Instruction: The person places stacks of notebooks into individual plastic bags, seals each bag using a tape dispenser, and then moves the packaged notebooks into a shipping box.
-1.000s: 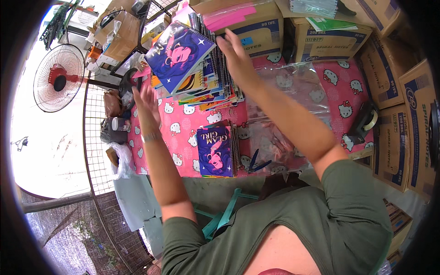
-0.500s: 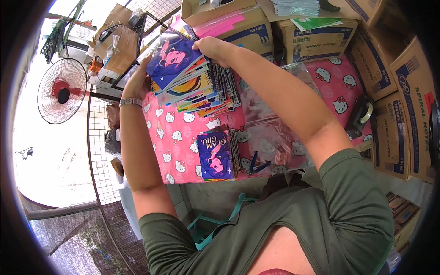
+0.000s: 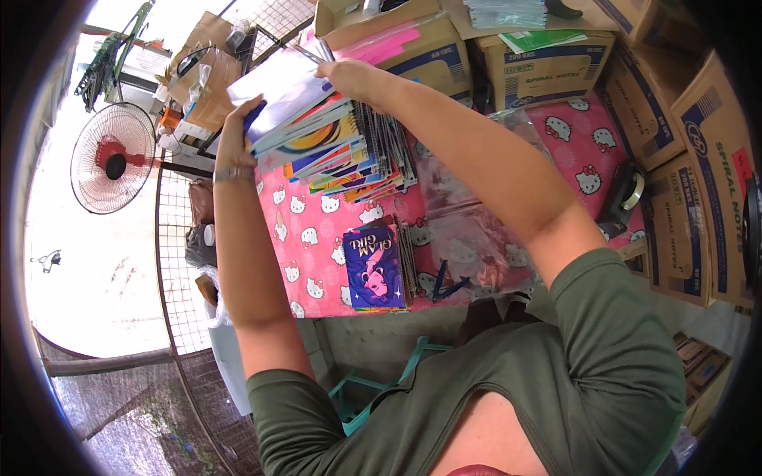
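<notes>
So your left hand (image 3: pixel 236 127) was up at the left edge of the tall stack of spiral notebooks (image 3: pixel 341 155), fingers curled around the near corner of the top one, a glossy notebook in a clear sleeve (image 3: pixel 279 91) that caught so much glare it looked almost white. Your right hand (image 3: pixel 349 75) came in over the top from the other side and pinched the far edge of that same notebook, so you had it gripped at both ends, tilted up off the pile. I couldn't see your right fingertips well enough to say exactly how they were set.

The stack itself sat toward the back left of the pink cartoon-cat tablecloth (image 3: pixel 309 238), covers fanned out unevenly with the wire spirals facing right. Nearer to you, well apart from the big stack, a smaller pile with a purple notebook (image 3: pixel 373 268) on top lay flat on the cloth. Just right of that were some clear plastic bags (image 3: pixel 476 230) spread over the table, with a blue pen-like thing (image 3: pixel 444 284) on their near edge.

Cardboard boxes (image 3: pixel 548 67) lined the back and right side, a black tape dispenser (image 3: pixel 627 194) sat by the right ones, and a red standing fan (image 3: pixel 111 157) was off to your left.
</notes>
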`<state>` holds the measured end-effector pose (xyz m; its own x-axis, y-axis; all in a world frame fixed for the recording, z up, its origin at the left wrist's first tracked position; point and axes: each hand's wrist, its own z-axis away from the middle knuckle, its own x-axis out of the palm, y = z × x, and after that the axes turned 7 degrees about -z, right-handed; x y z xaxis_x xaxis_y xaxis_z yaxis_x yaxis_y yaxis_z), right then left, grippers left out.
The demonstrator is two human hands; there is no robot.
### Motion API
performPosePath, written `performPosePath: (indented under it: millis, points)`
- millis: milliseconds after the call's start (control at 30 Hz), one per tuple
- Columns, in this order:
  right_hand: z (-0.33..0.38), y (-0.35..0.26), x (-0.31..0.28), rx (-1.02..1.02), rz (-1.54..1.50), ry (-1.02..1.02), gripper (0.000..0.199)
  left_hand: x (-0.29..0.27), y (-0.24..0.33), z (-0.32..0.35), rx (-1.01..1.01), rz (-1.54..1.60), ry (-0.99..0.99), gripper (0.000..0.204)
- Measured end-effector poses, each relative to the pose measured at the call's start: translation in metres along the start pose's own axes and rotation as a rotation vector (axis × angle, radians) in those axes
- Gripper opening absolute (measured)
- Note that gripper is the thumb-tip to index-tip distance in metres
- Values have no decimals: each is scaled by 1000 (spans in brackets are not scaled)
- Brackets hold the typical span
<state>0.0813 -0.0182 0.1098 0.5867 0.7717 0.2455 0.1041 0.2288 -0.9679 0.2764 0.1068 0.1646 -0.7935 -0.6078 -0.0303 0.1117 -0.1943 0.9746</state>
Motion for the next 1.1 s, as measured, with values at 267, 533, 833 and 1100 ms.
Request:
performPosePath:
  millis: [267,533,833,1100]
  points:
    - [144,-28,-63,-1320,1250,84,70,7,-70,116,213,208,-204,35]
    - [253,111,-143,-532,583,34,84,145,-224,176,144,631,-495,115]
    - [310,279,-206,-42,355,276,107,192,-405,152,-34,-154,-561,85]
    - [318,280,-197,-267,300,340,95,199,-374,167,77,-112,-472,66]
